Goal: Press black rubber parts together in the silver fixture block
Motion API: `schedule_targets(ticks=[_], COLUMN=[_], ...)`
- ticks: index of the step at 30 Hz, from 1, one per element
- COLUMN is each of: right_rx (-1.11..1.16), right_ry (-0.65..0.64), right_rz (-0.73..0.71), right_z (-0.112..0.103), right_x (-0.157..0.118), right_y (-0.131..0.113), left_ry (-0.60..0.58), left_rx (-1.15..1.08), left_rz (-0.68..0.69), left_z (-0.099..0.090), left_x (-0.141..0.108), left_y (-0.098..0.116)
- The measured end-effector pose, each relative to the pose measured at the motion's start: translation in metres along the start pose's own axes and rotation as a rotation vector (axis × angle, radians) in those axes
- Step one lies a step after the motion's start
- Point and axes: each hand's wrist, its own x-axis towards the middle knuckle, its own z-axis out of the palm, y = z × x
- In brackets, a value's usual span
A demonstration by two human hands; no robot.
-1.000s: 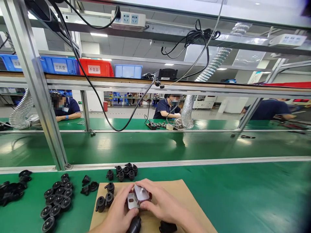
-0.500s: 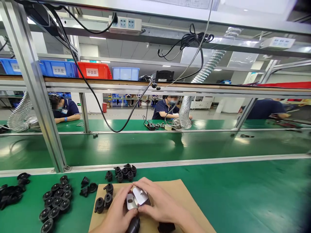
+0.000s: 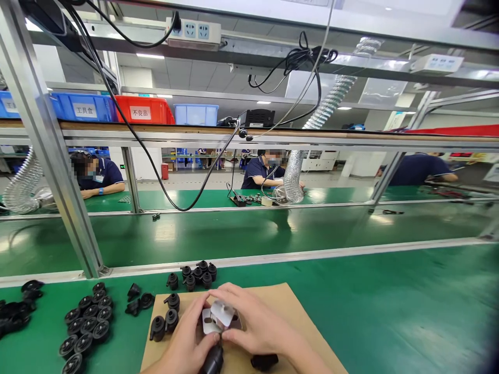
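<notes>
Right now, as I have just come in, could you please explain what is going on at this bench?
A person's left hand and right hand hold shiny metalwork between them, over a brown board; whether it is one piece or two, I cannot tell. Three black fittings stand on the board's left side. Rows of round black parts lie farther left on the green bench.

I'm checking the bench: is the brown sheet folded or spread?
Spread: the brown sheet lies flat on the green table beneath the left hand and right hand, no fold showing; near edge unseen.
</notes>
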Motion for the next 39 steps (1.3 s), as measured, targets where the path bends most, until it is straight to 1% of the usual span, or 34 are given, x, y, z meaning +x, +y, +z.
schedule_targets(ticks=[2,6,9,13,16,17,20,24,28,32,34,36,37,39], right_rx=[-0.015,0.042,0.04,0.07,-0.007,-0.015,0.022,-0.033,0.019,-0.023,0.029,0.106,0.126,0.079], right_ry=[0.021,-0.014,-0.012,-0.057,-0.009,-0.01,-0.053,0.011,-0.077,-0.018,-0.038,-0.082,-0.087,-0.029], right_rz=[0.054,0.082,0.162,0.095,0.145,0.139,0.072,0.176,0.1,0.147,0.092,0.028,0.025,0.08], right_z=[0.0,0.0,0.001,0.001,0.0,-0.001,-0.001,0.001,-0.001,-0.006,-0.007,-0.006,-0.004,0.003], right_x=[0.0,-0.001,-0.002,-0.001,0.0,0.0,-0.002,-0.003,-0.004,-0.005,-0.005,-0.004,-0.002,0.003], right_y=[-0.001,0.0,0.003,0.006,0.002,0.001,-0.001,0.001,0.002,0.002,0.004,0.004,0.003,-0.003], left_ry=[-0.017,-0.023,-0.026,-0.033,-0.04,-0.043,-0.05,-0.04,-0.043,-0.027,-0.021,-0.035,-0.044,-0.056], left_rx=[-0.001,-0.014,-0.018,-0.027,-0.022,-0.019,-0.023,-0.039,-0.031,-0.038,-0.052,-0.081,-0.094,-0.109], left_rz=[-0.006,-0.014,-0.028,-0.029,-0.018,-0.022,-0.023,0.005,-0.017,-0.034,-0.037,-0.033,-0.034,-0.034], left_z=[0.0,0.001,0.001,0.0,0.0,0.0,0.001,0.001,0.002,0.001,0.001,0.001,0.001,0.001], left_x=[0.0,-0.001,-0.002,-0.001,0.0,-0.001,-0.001,-0.001,-0.001,-0.001,-0.001,0.001,0.001,0.003], left_y=[0.001,0.002,0.003,0.005,0.006,0.006,0.004,0.001,0.002,0.003,0.004,0.005,0.005,0.006])
